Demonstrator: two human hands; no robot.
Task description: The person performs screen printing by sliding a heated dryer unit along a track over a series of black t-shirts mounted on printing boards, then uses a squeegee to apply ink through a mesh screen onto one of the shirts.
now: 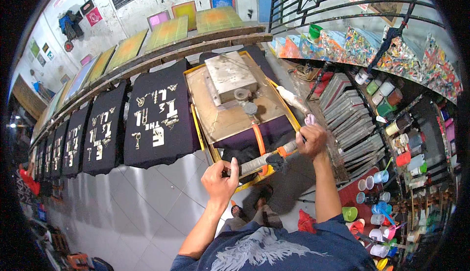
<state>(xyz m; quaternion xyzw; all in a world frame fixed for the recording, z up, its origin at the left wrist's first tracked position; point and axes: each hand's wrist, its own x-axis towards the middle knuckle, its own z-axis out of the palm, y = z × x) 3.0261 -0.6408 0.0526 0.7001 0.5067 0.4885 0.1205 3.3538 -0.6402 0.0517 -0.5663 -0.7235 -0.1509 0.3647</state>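
Observation:
Both my hands are closed round the ends of a tape-wrapped handlebar (255,163). My left hand (219,179) grips its left end, thumb raised; my right hand (312,139) grips the right end, higher up. The bar sits at the near side of a yellow frame (195,124) carrying a broad flat plate (227,124). A pale, worn metal box (231,78) is on the plate, and an orange cable (258,139) runs from a round fitting toward the bar. Dark cloth shows under the plate's near edge. Just beyond my right hand, a whitish wrapped piece (293,97) lies along the frame.
Black printed T-shirts (159,112) lie in a row leftward along the long bench. Printing screens (166,33) lean behind a wooden rail (196,46). At right are stacked frames (350,109), paint pots (387,89), plastic cups (381,177) and a paint-splattered stair side (364,46).

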